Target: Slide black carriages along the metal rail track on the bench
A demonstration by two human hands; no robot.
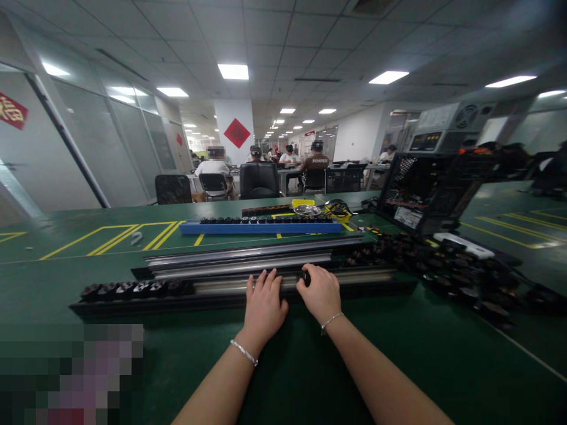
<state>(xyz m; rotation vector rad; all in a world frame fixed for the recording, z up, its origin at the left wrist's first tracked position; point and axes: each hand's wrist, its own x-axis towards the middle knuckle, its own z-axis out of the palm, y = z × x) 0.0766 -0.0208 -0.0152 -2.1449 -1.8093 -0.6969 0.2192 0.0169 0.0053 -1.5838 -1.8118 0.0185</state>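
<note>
My left hand (264, 304) rests with its fingers spread over the near edge of a long black rail (221, 300), nothing held in it. To its right, my right hand (319, 290) pinches a small black part (306, 277) above the same rail. Several small black and silver parts (140, 288) stand in a row at the rail's left end. Just behind lie more long rails (248, 252) with silvery strips. The underside of the small part is hidden by my fingers.
Farther back is a blue rail (261, 228) holding a row of black parts. A pile of dark parts (469, 277) lies at the right, near an open computer case (416, 189). Behind it, a yellow tray (303, 203). People (315, 159) sit at tables beyond.
</note>
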